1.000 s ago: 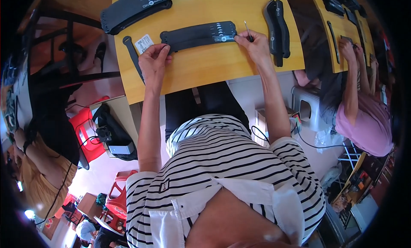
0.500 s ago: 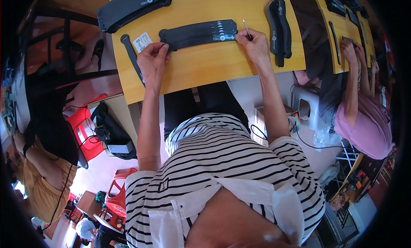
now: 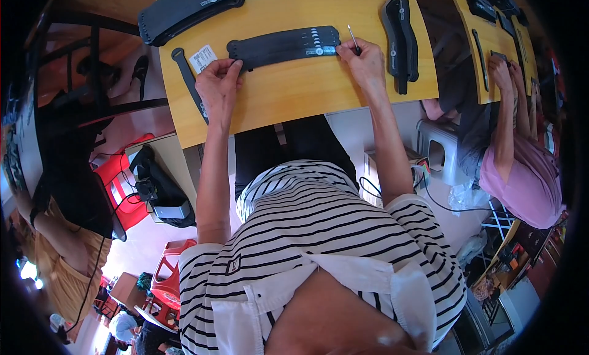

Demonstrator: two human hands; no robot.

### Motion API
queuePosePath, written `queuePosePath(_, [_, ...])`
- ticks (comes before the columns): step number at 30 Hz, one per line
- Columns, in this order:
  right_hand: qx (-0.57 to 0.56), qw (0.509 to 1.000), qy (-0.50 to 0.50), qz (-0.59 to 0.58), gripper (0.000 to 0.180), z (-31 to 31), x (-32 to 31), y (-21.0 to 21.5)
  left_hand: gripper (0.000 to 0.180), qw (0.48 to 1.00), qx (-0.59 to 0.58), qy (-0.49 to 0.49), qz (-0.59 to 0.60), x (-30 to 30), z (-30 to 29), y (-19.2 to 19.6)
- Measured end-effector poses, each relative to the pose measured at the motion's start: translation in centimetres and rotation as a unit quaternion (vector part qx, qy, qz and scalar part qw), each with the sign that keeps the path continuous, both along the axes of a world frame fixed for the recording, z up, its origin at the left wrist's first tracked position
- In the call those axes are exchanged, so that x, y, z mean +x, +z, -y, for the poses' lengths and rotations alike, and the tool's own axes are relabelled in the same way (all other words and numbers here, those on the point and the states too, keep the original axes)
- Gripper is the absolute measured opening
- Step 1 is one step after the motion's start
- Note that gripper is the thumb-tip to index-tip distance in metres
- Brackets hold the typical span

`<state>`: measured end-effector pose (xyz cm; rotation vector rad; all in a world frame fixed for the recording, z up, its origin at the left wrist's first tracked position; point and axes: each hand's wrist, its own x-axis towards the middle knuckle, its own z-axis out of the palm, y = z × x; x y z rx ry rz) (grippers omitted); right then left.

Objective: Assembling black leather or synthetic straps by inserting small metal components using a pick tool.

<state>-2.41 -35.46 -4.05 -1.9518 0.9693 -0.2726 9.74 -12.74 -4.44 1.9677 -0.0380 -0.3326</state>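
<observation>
On the yellow table in front of me lies a fanned stack of black straps (image 3: 276, 47), with round-holed ends and pale print near the right end. My left hand (image 3: 218, 88) is closed in a pinch at the near left corner of the stack. At its right end, my right hand (image 3: 366, 64) pinches the near strap's edge. That hand also holds a small tool (image 3: 352, 38) with a thin metal shaft pointing away from me and a dark handle; its exact kind is unclear. Beside my left hand lie a single black strap (image 3: 189, 79) and a white printed label (image 3: 202, 58).
A thick pile of black straps (image 3: 190, 13) sits at the table's far left, and another bundle (image 3: 400, 42) near its right edge. A co-worker in pink (image 3: 521, 177) works at a neighbouring table on the right. Another person's arm (image 3: 58, 235) shows at left, near a red chair (image 3: 126, 195).
My hands and the strap stack stay almost in place. The co-worker's arm at the left has shifted slightly downward in view.
</observation>
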Motion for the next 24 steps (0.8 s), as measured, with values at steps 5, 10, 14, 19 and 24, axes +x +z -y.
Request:
queuePosePath(5, [0.000, 1.000, 0.002, 0.007, 0.014, 0.26, 0.13, -0.69, 0.018, 1.000, -0.002, 0.005, -0.004, 0.11, 0.03, -0.16])
queuePosePath(10, [-0.011, 1.000, -0.001, 0.009, 0.013, 0.09, 0.12, -0.69, 0.018, 1.000, -0.002, 0.003, 0.000, 0.11, 0.00, -0.29])
queuePosePath(14, [-0.020, 1.000, -0.005, 0.017, 0.014, 0.06, 0.07, -0.94, 0.018, 1.000, -0.006, 0.000, -0.002, 0.16, -0.02, -0.54])
queuePosePath(19, [-0.014, 1.000, -0.011, 0.021, 0.015, -0.25, 0.16, -0.23, 0.018, 1.000, -0.011, 0.010, -0.003, 0.07, -0.02, -0.39])
queuePosePath(24, [-0.018, 1.000, -0.012, 0.014, 0.016, 0.05, 0.05, -0.71, 0.018, 1.000, -0.005, 0.008, -0.004, 0.05, 0.11, -0.29])
